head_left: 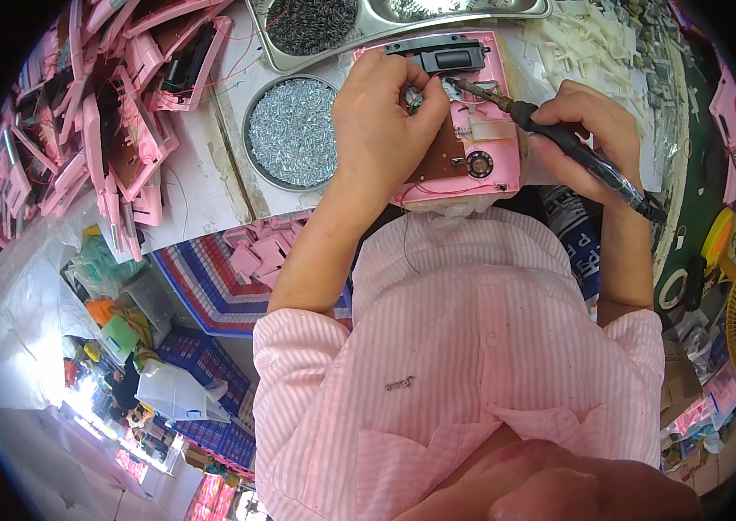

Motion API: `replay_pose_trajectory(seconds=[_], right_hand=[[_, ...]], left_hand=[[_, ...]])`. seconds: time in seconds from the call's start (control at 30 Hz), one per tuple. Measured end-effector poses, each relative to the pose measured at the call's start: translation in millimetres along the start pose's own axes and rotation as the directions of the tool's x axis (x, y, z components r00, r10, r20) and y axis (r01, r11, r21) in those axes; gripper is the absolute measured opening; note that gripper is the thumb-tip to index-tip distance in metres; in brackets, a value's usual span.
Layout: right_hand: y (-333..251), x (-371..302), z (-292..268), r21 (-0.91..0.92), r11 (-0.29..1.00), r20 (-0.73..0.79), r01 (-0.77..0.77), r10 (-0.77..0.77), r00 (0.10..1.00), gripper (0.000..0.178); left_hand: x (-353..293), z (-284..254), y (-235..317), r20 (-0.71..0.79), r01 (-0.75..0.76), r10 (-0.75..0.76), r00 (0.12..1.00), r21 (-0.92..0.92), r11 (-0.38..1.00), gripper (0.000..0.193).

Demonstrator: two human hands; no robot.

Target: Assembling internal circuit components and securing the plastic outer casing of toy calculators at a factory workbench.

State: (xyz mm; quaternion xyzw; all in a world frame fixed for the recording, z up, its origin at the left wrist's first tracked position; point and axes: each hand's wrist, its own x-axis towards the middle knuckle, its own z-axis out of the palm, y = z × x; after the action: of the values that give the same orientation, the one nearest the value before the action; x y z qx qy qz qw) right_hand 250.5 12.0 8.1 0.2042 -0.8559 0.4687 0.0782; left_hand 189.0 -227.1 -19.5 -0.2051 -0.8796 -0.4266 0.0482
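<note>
Iron [591,160] over pink casing [508,158]
Right hand [600,122] grips iron; left hand [385,122] curled by its tip, can't tell if gripping.

Bare tabletop [201,169] leaves passage; pink casings [97,139] block left, metal bowl [247,139] right.

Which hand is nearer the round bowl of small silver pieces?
Left: the left hand is just right of the round bowl; the right hand, holding a soldering iron, is farther off, by the right edge of the pink casing.
</note>
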Motion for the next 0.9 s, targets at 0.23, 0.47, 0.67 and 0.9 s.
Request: replay_pose_trajectory(seconds=[0.23,0.47,0.67,0.9], right_hand=[[1.5,1.8,2.4,-0.012,1.0,0.0,0.007,-0.007,1.0,0.021],[2.1,1.5,2.1,-0.02,1.0,-0.025,0.019,-0.019,1.0,0.022],[1.6,0.6,2.0,-0.019,1.0,-0.029,0.022,-0.022,0.999,0.023],[-0.7,-12.5,-7.8,-0.007,1.0,-0.062,0.015,-0.015,0.998,0.023]], left_hand=[[-1.5,2.7,-3.5,-0.036,-0.031,0.031,0.999,-0.002,1.0,0.013],[-4.4,5.8,-3.2,-0.06,-0.054,0.057,0.997,0.042,0.998,0.013],[-7.5,11.6,-8.4,-0.109,-0.115,0.127,0.986,0.109,0.987,0.013],[-7.8,11.6,-4.8,-0.106,-0.082,0.091,0.99,0.087,0.993,0.012]])
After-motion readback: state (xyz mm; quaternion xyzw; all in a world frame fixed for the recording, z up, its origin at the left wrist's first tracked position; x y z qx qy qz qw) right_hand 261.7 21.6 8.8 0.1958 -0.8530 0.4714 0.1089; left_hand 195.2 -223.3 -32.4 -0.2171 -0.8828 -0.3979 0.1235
